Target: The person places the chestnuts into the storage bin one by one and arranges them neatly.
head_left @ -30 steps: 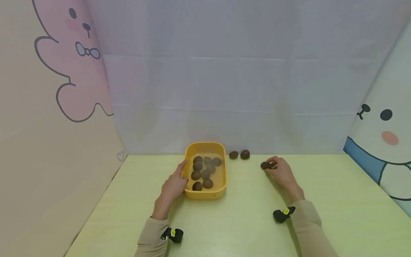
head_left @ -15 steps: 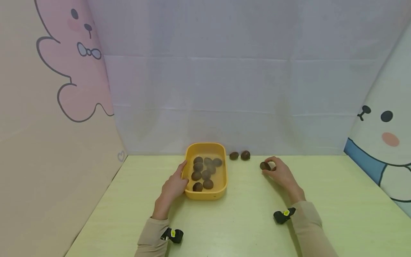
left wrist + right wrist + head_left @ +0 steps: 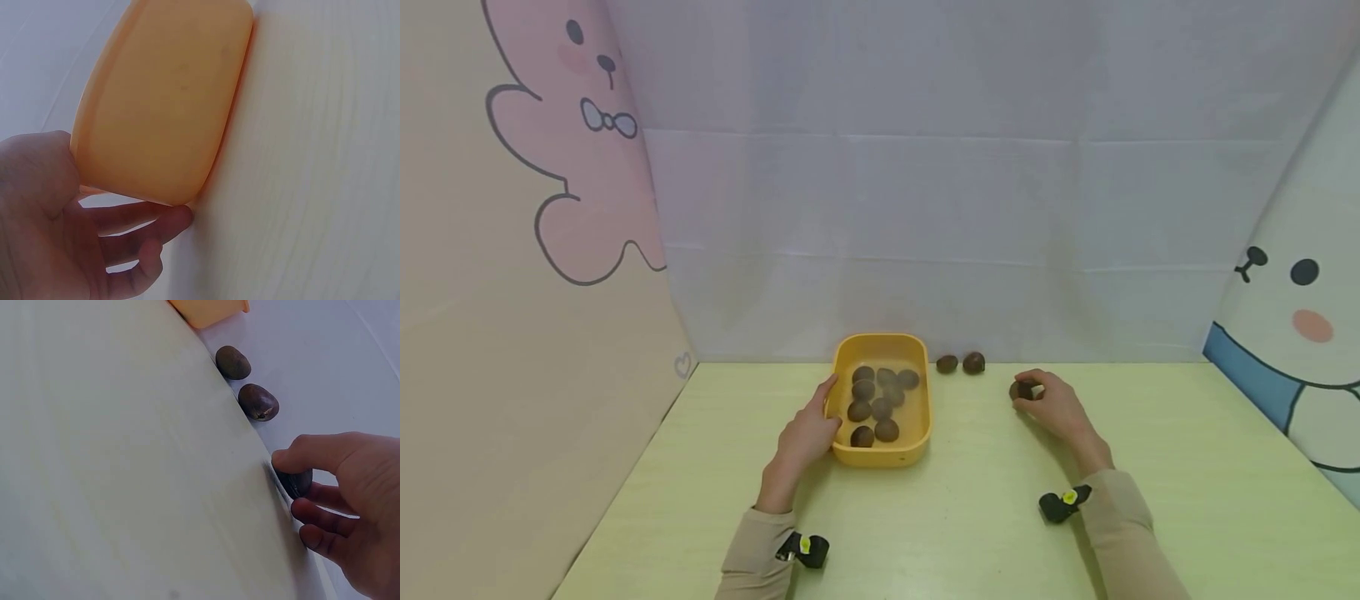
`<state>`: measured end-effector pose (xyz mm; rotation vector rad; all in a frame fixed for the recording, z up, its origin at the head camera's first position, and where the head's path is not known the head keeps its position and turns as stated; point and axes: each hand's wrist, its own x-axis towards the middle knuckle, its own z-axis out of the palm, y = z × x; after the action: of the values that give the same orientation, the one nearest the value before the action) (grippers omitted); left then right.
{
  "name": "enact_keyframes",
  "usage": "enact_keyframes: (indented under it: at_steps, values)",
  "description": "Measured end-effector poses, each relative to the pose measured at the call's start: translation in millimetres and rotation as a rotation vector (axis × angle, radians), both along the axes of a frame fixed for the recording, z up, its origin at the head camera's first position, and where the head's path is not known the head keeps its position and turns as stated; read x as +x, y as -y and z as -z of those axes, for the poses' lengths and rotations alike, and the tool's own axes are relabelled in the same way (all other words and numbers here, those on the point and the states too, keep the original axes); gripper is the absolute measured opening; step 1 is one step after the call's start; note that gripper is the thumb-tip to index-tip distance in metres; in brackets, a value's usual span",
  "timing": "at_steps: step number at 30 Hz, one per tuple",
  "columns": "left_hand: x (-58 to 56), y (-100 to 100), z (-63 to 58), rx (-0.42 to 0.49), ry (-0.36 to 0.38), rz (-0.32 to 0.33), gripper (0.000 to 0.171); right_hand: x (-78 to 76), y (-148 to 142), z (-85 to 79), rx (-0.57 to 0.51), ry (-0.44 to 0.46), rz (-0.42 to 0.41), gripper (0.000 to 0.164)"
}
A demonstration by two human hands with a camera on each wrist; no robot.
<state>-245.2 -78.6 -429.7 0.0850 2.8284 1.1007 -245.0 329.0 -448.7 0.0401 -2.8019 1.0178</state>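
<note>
My left hand (image 3: 805, 435) holds the left side of a yellow plastic basket (image 3: 917, 454). In the head view its thumb lies over the rim, and in the left wrist view its fingers (image 3: 178, 222) are against the outer wall. Several dark brown round fruits (image 3: 886, 430) lie inside the basket. Further right, my right hand (image 3: 1056, 407) pinches a dark brown fruit (image 3: 295, 482) between thumb and fingers, low at the table surface. Whether that fruit touches the table is hard to tell. Two more fruits, one darker and rounder (image 3: 973, 362) and one oval (image 3: 947, 364), sit between basket and right hand.
A pale yellow-green table (image 3: 970, 517) spreads beneath both hands. Along its back edge hangs a whitish cloth (image 3: 955, 208). Cartoon-printed panels stand at left (image 3: 572, 208) and right (image 3: 1292, 333).
The right hand's fingers have closed in around the fruit, and the hand has shifted very slightly. The left hand and the basket stay where they were.
</note>
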Motion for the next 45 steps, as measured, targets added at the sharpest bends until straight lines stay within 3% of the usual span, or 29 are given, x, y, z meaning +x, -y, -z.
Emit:
enact_keyframes:
  at_steps: [12, 27, 45]
  values:
    - [-0.3, -1.3, 0.3, -0.003, -0.002, -0.007, 0.07, -0.5, 4.6, -5.0, -0.088, 0.005, 0.038, 0.046]
    - [-3.2, -1.1, 4.2, -0.021, -0.012, 0.002, 0.069, 1.3, 12.1, -16.0, -0.108, -0.033, 0.021, 0.046]
    - [-1.9, -0.3, 1.3, -0.015, -0.015, -0.013, 0.07, -1.9, 50.1, -41.7, -0.16, -0.062, -0.098, 0.045]
